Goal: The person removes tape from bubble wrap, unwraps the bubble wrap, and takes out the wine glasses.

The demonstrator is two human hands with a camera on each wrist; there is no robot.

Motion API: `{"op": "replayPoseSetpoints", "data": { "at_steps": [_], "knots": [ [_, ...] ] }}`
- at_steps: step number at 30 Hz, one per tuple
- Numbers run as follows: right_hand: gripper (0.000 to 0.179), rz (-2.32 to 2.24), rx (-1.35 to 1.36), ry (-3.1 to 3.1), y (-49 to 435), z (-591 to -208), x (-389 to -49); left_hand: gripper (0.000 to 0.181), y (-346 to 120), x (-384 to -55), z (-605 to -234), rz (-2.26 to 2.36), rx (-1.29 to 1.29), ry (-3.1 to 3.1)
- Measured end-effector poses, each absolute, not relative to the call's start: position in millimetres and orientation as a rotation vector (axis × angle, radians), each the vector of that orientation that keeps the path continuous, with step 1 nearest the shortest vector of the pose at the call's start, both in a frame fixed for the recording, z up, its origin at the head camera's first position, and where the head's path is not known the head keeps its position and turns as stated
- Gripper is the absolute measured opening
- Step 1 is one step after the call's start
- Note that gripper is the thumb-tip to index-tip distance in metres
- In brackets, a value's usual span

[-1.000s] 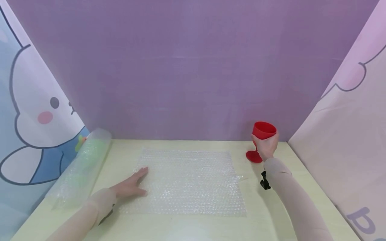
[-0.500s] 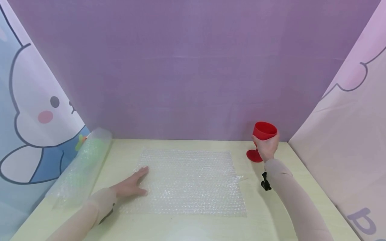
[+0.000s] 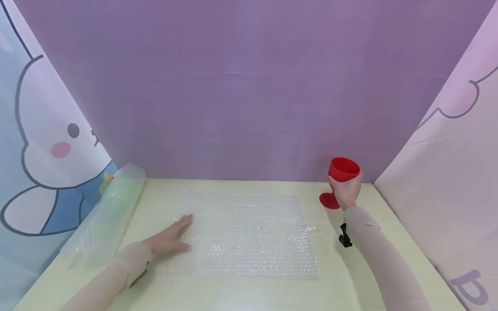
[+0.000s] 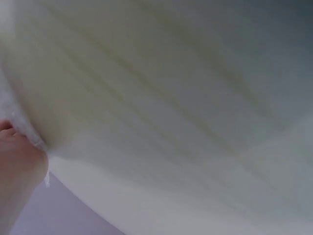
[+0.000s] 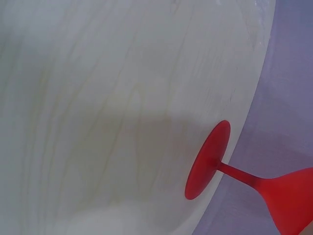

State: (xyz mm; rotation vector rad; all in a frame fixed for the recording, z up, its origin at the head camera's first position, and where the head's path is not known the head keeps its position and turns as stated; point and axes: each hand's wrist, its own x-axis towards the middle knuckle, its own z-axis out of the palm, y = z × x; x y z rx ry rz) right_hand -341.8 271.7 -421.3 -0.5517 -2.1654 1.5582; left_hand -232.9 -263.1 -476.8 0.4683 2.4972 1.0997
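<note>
At the back right of the table, my right hand (image 3: 346,190) grips a red goblet (image 3: 344,169) round its bowl. The goblet tilts slightly, its round foot (image 3: 329,201) low over the tabletop; the right wrist view shows the stem (image 5: 238,175) and foot side-on. A sheet of clear bubble wrap (image 3: 245,235) lies flat across the middle of the table. My left hand (image 3: 169,239) rests on the sheet's left edge, thumb and fingers spread. Only part of that hand (image 4: 22,169) shows in the left wrist view, at the wrap's edge.
A bulky bubble-wrap bundle (image 3: 105,216) with something greenish inside lies along the left side of the table. A purple wall (image 3: 249,90) stands behind the table (image 3: 233,296), and printed panels close both sides.
The view has shifted very slightly. Both hands, the goblet and the bubble wrap stay essentially where they were.
</note>
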Motion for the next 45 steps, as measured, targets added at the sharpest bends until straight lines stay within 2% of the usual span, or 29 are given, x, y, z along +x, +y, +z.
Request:
{"op": "replayPoseSetpoints", "data": {
  "at_steps": [15, 26, 36, 45],
  "knots": [
    [0.102, 1.583, -0.499, -2.176, 280, -419, -332, 0.097, -251, -234, -459, 1.048, 0.45, 2.488],
    [0.101, 1.606, -0.44, -2.213, 274, -421, -323, 0.097, -255, -236, -460, 1.028, 0.467, 2.512],
    [0.094, 1.62, -0.489, -2.311, 265, -423, -293, 0.098, -259, -235, -467, 1.004, 0.462, 2.547],
    [0.1, 1.747, -0.495, -2.415, 248, -416, -264, 0.096, -255, -233, -461, 0.964, 0.469, 2.572]
  ]
}}
